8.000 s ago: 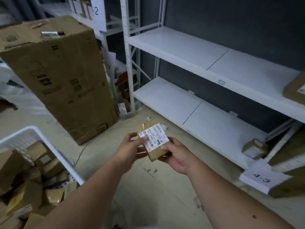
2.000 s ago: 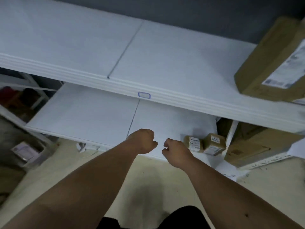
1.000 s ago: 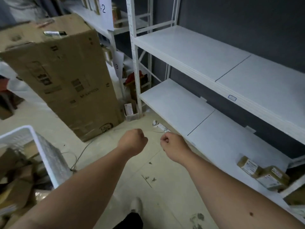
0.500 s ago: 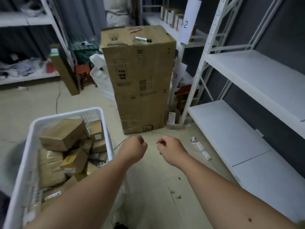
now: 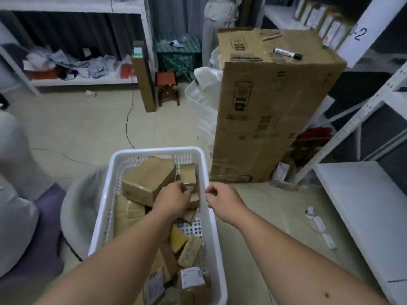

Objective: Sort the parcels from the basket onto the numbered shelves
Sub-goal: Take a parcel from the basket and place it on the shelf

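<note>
A white plastic basket (image 5: 154, 150) stands on the floor in front of me, holding several brown parcels. A large flat parcel (image 5: 149, 179) lies at its far end, with a small parcel (image 5: 188, 175) beside it. My left hand (image 5: 174, 201) is inside the basket with its fingers curled, its fingertips at the small parcel's lower edge; I see nothing held in it. My right hand (image 5: 222, 201) hovers just outside the basket's right rim, fingers curled and empty. A white shelf board (image 5: 363, 194) lies at the right.
A tall cardboard box (image 5: 264, 106) stands behind the basket with a marker (image 5: 287, 53) on top. A sign reading "-2" (image 5: 357, 34) hangs at the upper right. A small stool (image 5: 167, 86), a floor cable (image 5: 127, 119) and a power strip (image 5: 319, 227) are around. A person (image 5: 220, 12) stands at the back.
I have turned left from the shelves toward the basket. My left hand has moved down into the basket over the parcels. The parcel I held earlier lies on the low shelf.
</note>
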